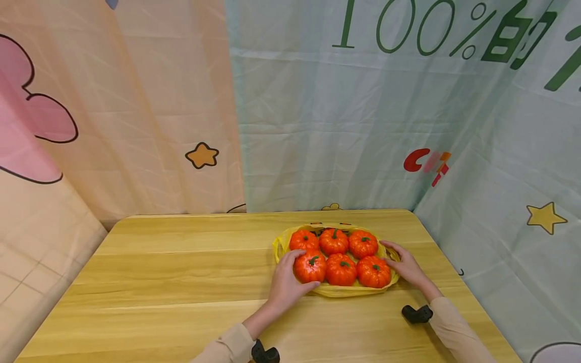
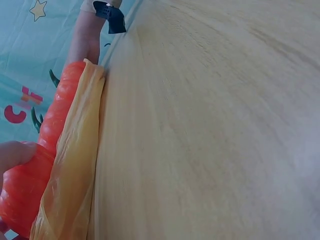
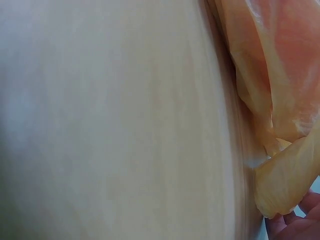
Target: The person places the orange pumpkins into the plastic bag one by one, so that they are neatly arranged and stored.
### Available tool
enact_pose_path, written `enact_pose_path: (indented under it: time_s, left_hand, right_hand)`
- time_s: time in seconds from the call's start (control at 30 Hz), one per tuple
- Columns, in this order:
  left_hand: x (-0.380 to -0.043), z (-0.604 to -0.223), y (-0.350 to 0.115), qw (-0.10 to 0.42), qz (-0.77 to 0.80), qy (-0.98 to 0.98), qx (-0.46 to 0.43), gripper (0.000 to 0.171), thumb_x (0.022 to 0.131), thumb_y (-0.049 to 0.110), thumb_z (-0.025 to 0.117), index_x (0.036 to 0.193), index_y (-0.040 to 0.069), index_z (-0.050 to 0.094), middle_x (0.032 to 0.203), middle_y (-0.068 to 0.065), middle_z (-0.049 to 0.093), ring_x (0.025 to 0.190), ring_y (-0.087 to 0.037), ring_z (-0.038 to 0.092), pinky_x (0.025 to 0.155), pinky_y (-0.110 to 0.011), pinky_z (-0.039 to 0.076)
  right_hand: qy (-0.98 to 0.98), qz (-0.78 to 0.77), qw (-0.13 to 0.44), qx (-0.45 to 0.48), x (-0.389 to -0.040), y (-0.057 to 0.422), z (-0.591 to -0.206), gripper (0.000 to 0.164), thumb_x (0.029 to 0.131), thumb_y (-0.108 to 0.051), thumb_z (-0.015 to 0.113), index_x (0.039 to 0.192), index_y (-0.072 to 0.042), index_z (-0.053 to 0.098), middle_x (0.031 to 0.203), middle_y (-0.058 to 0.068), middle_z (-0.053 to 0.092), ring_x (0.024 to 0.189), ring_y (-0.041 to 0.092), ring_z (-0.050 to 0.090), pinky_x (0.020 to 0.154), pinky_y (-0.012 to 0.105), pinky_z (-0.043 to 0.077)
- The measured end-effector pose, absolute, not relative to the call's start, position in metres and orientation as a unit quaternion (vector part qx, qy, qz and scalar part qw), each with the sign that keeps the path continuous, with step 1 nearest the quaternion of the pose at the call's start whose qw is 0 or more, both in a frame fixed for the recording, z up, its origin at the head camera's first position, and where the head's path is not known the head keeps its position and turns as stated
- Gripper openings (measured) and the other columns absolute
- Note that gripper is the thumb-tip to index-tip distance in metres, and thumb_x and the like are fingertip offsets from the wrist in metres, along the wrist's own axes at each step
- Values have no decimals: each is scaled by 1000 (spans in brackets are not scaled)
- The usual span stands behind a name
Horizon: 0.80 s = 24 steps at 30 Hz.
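Observation:
Several small orange pumpkins (image 1: 341,269) with green stems sit in two rows inside a yellow plastic bag (image 1: 338,291), its sides pushed down around them. My left hand (image 1: 287,282) grips the front-left pumpkin (image 1: 309,266), thumb at its near side and fingers at its far side. In the left wrist view, a thumb (image 2: 17,154) presses on the orange skin above the bag's crumpled wall (image 2: 75,165). At the bag's right end, my right hand (image 1: 408,264) holds the gathered plastic. The right wrist view shows its fingers (image 3: 295,230) at a bunched yellow end (image 3: 282,187).
A wooden table (image 1: 159,272) carries the bag toward its far right part. Printed curtains (image 1: 317,126) hang behind the table and along both sides. A black strap device (image 1: 417,314) is worn at each wrist.

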State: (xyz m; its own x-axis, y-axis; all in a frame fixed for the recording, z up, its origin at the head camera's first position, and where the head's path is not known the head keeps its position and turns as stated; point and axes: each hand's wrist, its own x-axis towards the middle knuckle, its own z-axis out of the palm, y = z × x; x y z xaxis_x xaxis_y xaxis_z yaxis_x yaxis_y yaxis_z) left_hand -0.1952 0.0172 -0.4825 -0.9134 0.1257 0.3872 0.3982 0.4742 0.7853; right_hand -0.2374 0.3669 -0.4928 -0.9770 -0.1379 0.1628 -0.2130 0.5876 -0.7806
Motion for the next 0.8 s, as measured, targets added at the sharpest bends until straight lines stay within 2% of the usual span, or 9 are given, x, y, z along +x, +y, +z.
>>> enact_pose_path:
  time_s: [0.2,0.5,0.8]
  left_hand:
    - [-195,-483,17,129,-482,-853,-151,70,63,25,90,122,10,55,127,-10,57,118,-32,53,96,-53,47]
    - [-195,-483,15,115,-478,-859,-143,69,63,28,89,122,11,55,127,-9,56,119,-31,53,96,-53,46]
    - [-195,-485,15,113,-470,-864,-143,69,63,28,89,121,10,55,124,-10,57,115,-31,54,94,-52,48]
  right_hand:
    - [-894,435,51,97,-237,365,-493,49,92,-4,59,137,8,44,141,31,43,133,47,32,95,1,24]
    - [-887,449,48,101,-239,368,-496,50,92,-3,59,138,9,42,142,32,41,134,46,29,91,-5,18]
    - [-887,446,49,108,-238,368,-496,50,92,-4,59,137,9,42,141,32,41,134,47,30,91,-5,19]
